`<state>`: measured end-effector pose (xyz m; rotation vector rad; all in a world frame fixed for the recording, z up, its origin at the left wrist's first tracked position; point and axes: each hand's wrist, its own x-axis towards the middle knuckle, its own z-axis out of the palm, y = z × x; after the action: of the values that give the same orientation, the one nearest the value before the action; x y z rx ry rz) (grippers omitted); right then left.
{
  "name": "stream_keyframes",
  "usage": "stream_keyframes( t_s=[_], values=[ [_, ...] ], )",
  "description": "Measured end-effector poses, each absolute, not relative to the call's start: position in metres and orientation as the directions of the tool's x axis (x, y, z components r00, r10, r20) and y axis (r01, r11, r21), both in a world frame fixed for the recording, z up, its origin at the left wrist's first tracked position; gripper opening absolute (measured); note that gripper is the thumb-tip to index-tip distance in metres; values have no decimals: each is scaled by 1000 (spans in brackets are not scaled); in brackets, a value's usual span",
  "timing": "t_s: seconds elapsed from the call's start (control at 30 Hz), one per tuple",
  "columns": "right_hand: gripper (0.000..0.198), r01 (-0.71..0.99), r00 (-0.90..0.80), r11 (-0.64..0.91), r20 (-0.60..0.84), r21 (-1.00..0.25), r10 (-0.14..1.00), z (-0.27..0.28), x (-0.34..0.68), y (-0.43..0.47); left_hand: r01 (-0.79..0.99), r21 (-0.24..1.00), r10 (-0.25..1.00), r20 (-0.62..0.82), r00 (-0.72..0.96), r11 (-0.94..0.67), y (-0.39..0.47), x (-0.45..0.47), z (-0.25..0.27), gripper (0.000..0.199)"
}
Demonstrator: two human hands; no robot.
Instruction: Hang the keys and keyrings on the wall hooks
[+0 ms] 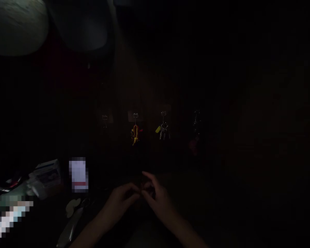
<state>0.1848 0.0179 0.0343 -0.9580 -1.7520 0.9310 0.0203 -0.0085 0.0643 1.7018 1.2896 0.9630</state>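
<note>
The scene is very dark. My left hand (121, 200) reaches in from the bottom, its thumb and fingertips pinched together. Facing it, my right hand (158, 197) also has its thumb and a finger brought together, with the index finger stretched forward. The fingertips of both hands meet or nearly meet. Whatever is between them is too dark and small to name. Left of my left hand lie a shiny long-handled metal thing (71, 225) and a pale rounded piece (72, 207).
Beyond my hands hang a yellow and red cord bundle (135, 134), a key bunch (163, 131) with a yellow-green tag, and a dim reddish item (193, 146) on hooks. At left are a box (48, 175) and a blurred-out bright screen (79, 174). Large rounded shapes (18, 27) loom at upper left.
</note>
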Motion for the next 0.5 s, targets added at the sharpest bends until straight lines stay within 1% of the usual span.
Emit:
stream_keyframes(
  t_s=[0.07, 0.2, 0.33, 0.4, 0.43, 0.5],
  values=[
    [47, 168, -232, 388, 346, -906, 909, 34, 185, 21, 388, 904, 966, 90, 241, -182, -4, 23, 69, 18],
    [42, 101, -159, 367, 349, -925, 924, 37, 185, 23, 336, 915, 953, 132, 273, -223, 5, 28, 80, 18],
    [47, 31, -183, 364, 353, -931, 918, 40, 188, 30, 243, 953, 961, 115, 253, -178, 12, 29, 98, 18],
    [46, -8, -192, 342, 337, -940, 922, 46, 191, 37, 206, 965, 968, 114, 224, -162, 16, 27, 108, 20],
    [43, -30, -182, 335, 335, -942, 925, 51, 192, 42, 189, 968, 970, 126, 209, -167, 18, 26, 113, 20],
    [30, -78, -132, 360, 368, -930, 921, 64, 194, 52, 164, 965, 971, 177, 162, -204, 24, 23, 123, 18]
  ],
)
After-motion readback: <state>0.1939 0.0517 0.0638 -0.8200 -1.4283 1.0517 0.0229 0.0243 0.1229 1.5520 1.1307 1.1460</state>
